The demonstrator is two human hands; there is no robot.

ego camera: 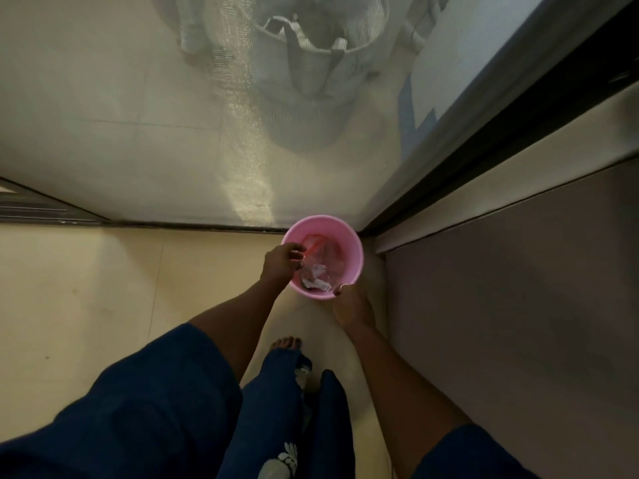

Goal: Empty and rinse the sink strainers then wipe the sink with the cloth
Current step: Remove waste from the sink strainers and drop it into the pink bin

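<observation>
Left hand [281, 261] dips into pink bin [357, 248] containing crumpled paper [315, 272]

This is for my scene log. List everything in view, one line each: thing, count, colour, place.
pink bin: one, pink, on the floor in the corner between screen and cabinet.
rubbish: several scraps, white and clear, one red strip, inside the bin.
mesh screen: one, grey, behind the bin.
bucket: one, pale, beyond the screen, blurred.
cabinet front: one, grey-brown, at the right.
floor: cream tiles.
clothing: dark blue, bottom of view.
foot: one, bare, below the bin.
left hand: over the bin, fingers curled; contents cannot be told.
right hand: grip on the bin's near rim.
</observation>
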